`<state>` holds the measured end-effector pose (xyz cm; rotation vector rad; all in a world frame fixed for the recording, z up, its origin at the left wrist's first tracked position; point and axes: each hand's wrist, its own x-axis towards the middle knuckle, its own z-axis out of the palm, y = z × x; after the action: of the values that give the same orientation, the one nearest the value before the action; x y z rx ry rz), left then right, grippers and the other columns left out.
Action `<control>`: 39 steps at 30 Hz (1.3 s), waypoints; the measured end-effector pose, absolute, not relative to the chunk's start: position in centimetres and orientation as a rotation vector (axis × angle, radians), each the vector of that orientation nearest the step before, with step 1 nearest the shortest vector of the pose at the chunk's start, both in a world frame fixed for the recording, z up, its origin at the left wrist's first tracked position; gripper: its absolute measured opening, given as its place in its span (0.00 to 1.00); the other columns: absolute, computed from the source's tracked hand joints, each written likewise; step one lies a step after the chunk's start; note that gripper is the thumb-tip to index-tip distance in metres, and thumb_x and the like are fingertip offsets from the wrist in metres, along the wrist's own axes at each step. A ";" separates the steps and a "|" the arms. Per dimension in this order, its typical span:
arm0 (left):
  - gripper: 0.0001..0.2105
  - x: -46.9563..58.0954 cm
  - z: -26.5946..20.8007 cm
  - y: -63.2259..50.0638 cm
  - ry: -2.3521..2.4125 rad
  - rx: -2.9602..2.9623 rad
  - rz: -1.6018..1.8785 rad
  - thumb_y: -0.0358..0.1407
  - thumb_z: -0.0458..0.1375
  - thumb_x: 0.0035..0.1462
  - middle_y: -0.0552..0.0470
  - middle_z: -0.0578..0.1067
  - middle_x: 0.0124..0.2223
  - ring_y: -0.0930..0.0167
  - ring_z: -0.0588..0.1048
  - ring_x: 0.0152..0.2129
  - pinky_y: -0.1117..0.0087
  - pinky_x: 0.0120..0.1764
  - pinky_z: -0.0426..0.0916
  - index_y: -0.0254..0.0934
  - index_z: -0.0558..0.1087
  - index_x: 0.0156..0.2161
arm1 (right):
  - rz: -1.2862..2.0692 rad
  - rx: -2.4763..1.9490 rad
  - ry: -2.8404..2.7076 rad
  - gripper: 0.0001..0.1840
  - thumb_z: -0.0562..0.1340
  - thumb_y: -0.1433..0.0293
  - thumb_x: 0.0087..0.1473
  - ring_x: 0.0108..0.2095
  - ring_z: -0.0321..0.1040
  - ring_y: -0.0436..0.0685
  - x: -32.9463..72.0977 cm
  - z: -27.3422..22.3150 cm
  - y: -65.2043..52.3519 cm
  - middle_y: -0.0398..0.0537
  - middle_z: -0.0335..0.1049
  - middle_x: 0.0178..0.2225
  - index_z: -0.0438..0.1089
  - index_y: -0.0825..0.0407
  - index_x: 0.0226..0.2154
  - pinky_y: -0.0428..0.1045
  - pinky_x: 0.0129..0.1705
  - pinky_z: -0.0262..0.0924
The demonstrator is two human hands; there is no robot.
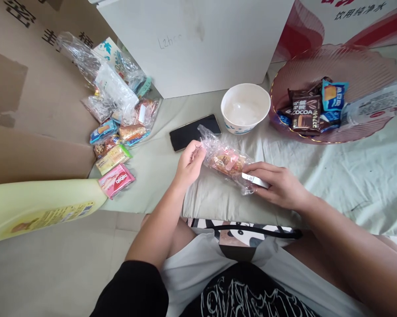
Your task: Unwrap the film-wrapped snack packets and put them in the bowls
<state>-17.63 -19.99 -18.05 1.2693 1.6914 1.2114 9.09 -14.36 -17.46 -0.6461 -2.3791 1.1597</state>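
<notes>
A clear plastic package [226,160] with a round golden-brown baked snack and pink-red print lies across the cloth between both hands. My left hand [190,163] is closed, pinching the crinkled upper-left end of the wrapper. My right hand [280,185] is closed around the package's right end, its fingers on top. A flat white piece [255,179] with a small printed mark sticks out under those fingers; whether it belongs to the package I cannot tell. Just behind the left hand lies a dark-screened phone [194,132]. Beyond the package stands a white paper bowl [245,108].
At right, a pink ribbed bowl [376,66] holds several wrapped snacks [306,112] and a clear plastic bottle [376,105]. More packaged snacks [114,158] and crumpled wrappers [115,83] lie at left, near a yellow bottle [46,209]. A white box [198,48] stands behind.
</notes>
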 end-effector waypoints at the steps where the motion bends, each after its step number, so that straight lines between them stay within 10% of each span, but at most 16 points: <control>1: 0.20 -17.5 -18.2 -19.9 1.664 1.264 1.254 0.55 0.55 0.64 0.56 0.62 0.28 0.73 0.62 0.24 0.71 0.30 0.60 0.40 0.65 0.33 | 1.159 -0.623 -2.364 0.09 0.60 0.67 0.62 0.47 0.78 0.61 9.0 -17.4 -14.4 0.53 0.79 0.46 0.76 0.48 0.42 0.53 0.45 0.73; 9: 0.18 -15.5 -18.4 -20.2 1.481 1.468 1.349 0.54 0.53 0.66 0.56 0.67 0.29 0.75 0.65 0.23 0.72 0.28 0.62 0.40 0.67 0.39 | 1.420 -0.849 -2.196 0.14 0.61 0.61 0.59 0.20 0.60 0.48 7.9 -16.3 -15.3 0.39 0.64 0.19 0.65 0.50 0.26 0.44 0.23 0.56; 20: 0.17 -13.6 -19.1 -20.3 1.380 1.646 1.126 0.47 0.51 0.70 0.41 0.79 0.55 0.62 0.74 0.59 0.64 0.55 0.72 0.37 0.71 0.53 | 1.613 -1.204 -1.819 0.14 0.63 0.58 0.54 0.21 0.61 0.51 6.9 -16.3 -15.3 0.41 0.66 0.19 0.64 0.50 0.26 0.48 0.27 0.57; 31: 0.28 -13.2 -19.7 -20.4 1.326 1.764 1.120 0.56 0.62 0.57 0.39 0.77 0.56 0.55 0.71 0.62 0.57 0.58 0.72 0.38 0.70 0.54 | 1.488 -1.124 -1.859 0.23 0.67 0.51 0.54 0.26 0.62 0.51 6.8 -17.0 -15.5 0.44 0.65 0.24 0.65 0.51 0.22 0.49 0.30 0.58; 39: 0.16 -12.6 -18.8 -20.6 1.454 1.827 1.076 0.42 0.62 0.62 0.41 0.78 0.55 0.59 0.74 0.59 0.59 0.56 0.73 0.38 0.71 0.52 | 1.700 -1.157 -1.741 0.17 0.64 0.54 0.58 0.18 0.61 0.50 6.8 -16.1 -15.5 0.38 0.66 0.17 0.68 0.51 0.31 0.48 0.26 0.57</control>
<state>-12.61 -20.61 -18.79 1.8268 1.4538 1.0763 6.81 -15.47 -16.08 -1.1566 -1.7409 1.6998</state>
